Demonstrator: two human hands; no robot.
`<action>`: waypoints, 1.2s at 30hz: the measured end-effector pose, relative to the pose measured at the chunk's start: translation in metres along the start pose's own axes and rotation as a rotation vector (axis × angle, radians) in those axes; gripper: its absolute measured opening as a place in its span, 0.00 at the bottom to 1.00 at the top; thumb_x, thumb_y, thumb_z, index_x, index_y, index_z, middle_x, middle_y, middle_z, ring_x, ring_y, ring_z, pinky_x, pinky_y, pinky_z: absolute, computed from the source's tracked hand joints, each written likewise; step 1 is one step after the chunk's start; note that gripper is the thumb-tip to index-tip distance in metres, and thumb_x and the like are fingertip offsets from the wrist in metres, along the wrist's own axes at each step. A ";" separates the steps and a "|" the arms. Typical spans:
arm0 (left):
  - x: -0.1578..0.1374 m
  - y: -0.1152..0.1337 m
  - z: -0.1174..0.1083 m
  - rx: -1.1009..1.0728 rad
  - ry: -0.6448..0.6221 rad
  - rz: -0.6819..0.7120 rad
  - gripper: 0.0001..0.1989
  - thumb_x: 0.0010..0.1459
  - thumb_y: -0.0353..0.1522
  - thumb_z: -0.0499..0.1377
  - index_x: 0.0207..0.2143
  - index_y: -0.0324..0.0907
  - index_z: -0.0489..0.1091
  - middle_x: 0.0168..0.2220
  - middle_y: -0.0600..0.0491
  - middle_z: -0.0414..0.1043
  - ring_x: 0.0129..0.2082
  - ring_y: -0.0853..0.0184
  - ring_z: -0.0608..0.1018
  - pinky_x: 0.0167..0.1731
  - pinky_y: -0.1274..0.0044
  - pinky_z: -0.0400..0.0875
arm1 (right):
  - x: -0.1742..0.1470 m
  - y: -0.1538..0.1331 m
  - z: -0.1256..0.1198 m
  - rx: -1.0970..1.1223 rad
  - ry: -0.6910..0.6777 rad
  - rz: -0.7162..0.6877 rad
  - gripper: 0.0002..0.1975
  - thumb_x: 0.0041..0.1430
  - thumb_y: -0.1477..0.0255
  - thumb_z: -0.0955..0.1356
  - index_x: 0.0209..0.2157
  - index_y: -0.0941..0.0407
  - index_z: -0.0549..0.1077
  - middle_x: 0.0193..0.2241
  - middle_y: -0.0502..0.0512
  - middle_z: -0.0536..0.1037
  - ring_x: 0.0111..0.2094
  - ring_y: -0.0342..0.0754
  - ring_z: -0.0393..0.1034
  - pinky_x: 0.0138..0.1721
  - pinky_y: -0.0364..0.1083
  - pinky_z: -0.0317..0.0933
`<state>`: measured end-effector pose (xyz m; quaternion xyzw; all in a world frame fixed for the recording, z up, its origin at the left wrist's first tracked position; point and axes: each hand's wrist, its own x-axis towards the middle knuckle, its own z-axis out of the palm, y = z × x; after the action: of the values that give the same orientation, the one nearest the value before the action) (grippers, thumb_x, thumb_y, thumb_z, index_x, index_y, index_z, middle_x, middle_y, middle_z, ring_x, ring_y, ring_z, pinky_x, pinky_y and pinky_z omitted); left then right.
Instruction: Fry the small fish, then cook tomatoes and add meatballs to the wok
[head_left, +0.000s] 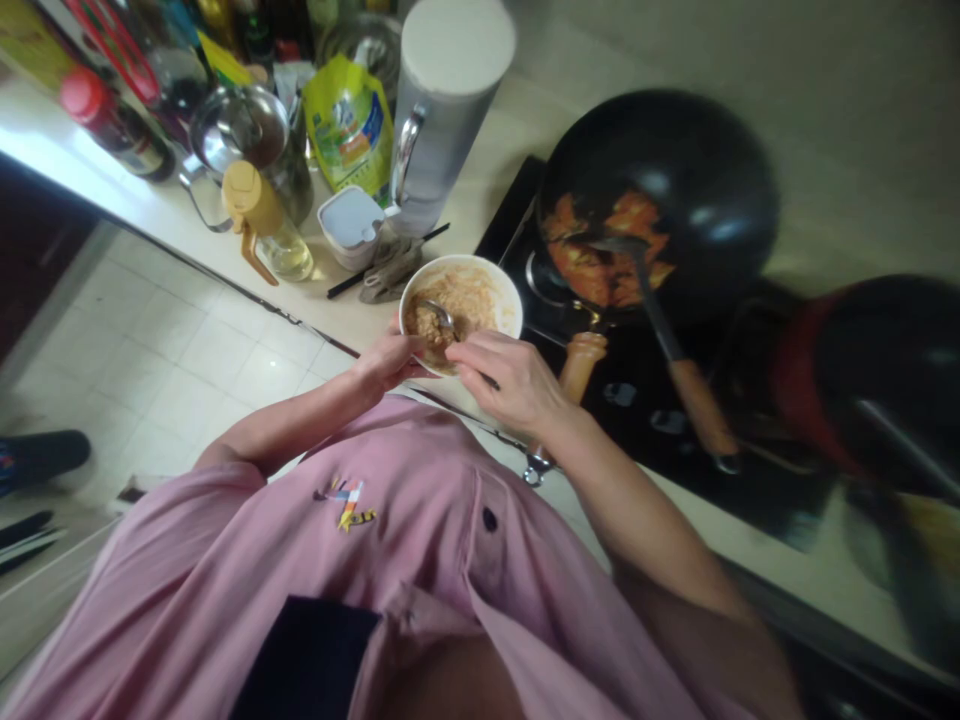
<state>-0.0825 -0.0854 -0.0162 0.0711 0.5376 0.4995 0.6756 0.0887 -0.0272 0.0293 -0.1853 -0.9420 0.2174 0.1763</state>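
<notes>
I've got L hand [396,358] clasping wht bowl [513,300], R hand [514,380] pinching spoon [444,317] in brown mix [465,285]; wok [720,180] w/ spatula [660,320] nearby on cooktop [637,430].

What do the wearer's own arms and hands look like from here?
The left hand and right hand are ungloved, and both forearms are bare. The left sleeve is pink, short and loose, matching the shirt.

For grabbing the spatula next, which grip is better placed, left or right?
Right, I'd judge. The right grip is nearer the spatula in the wok, but would first have to release the spoon. The left grip is farther off and holds the bowl.
</notes>
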 end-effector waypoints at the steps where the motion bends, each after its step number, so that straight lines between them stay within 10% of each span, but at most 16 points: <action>1: 0.000 0.000 0.000 -0.006 0.007 -0.006 0.25 0.41 0.20 0.60 0.46 0.37 0.70 0.29 0.51 0.78 0.30 0.59 0.83 0.38 0.60 0.82 | -0.003 -0.001 -0.003 -0.007 -0.030 -0.018 0.13 0.65 0.76 0.59 0.34 0.55 0.75 0.29 0.55 0.75 0.33 0.47 0.69 0.39 0.45 0.64; 17: -0.007 0.008 0.003 0.053 0.018 -0.037 0.26 0.44 0.17 0.57 0.49 0.35 0.67 0.30 0.52 0.78 0.27 0.64 0.82 0.40 0.62 0.82 | -0.004 -0.013 -0.009 0.467 0.043 0.258 0.12 0.61 0.72 0.62 0.28 0.56 0.75 0.23 0.49 0.76 0.26 0.43 0.70 0.34 0.43 0.63; 26: -0.006 0.003 -0.003 0.035 -0.009 -0.020 0.28 0.40 0.16 0.59 0.47 0.37 0.69 0.36 0.49 0.79 0.37 0.58 0.83 0.44 0.56 0.80 | 0.006 0.001 0.011 1.169 0.330 0.867 0.06 0.43 0.70 0.65 0.23 0.56 0.72 0.15 0.49 0.70 0.15 0.39 0.58 0.16 0.39 0.45; 36: -0.006 0.005 -0.001 0.023 -0.005 -0.013 0.34 0.39 0.18 0.58 0.53 0.39 0.67 0.40 0.47 0.80 0.41 0.53 0.83 0.42 0.56 0.81 | 0.009 0.017 0.008 1.150 0.493 0.860 0.07 0.47 0.65 0.66 0.25 0.54 0.68 0.16 0.47 0.67 0.15 0.38 0.56 0.16 0.39 0.44</action>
<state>-0.0862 -0.0880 -0.0098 0.0765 0.5422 0.4888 0.6791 0.0818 -0.0122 0.0166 -0.4584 -0.4584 0.6762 0.3501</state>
